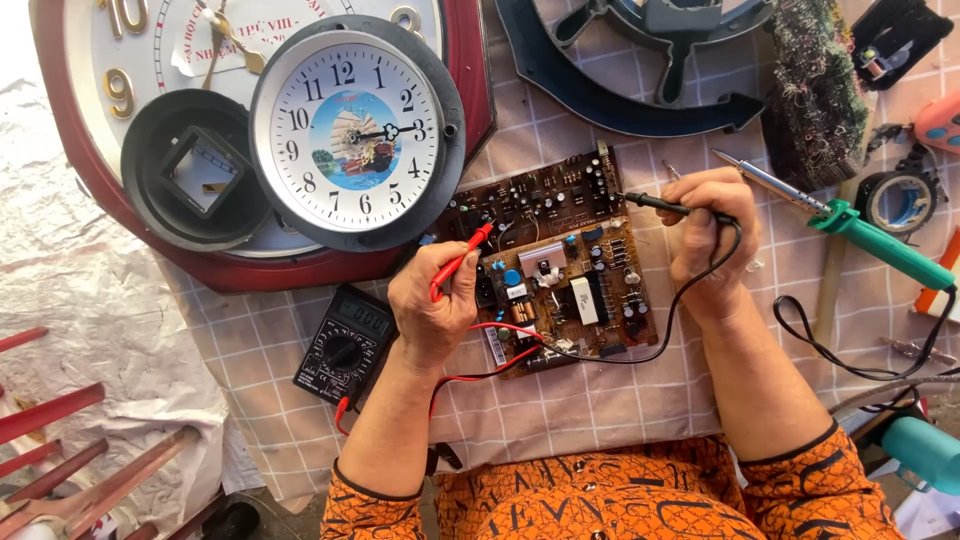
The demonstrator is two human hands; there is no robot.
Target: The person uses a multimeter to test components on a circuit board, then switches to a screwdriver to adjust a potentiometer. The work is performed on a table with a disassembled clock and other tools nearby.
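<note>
Head view: probes (460, 262) on circuit board (560, 262)

a work surface is covered by a pale checked cloth (600, 400), lit evenly by bright daylight. at the left edge, crumpled white plastic sheeting (90, 310) is spread, and red slats (60, 440) of a piece of furniture are seen below it. no wall or window is shown.

A table covered by a beige checked cloth (600, 400) is filling the frame. Lying on it are a brown circuit board (560, 260) at centre, a black multimeter (345, 345) lower left, a red-framed wall clock (60, 120) upper left, a green-handled soldering iron (860, 235) and a tape roll (900, 200) at right.
</note>
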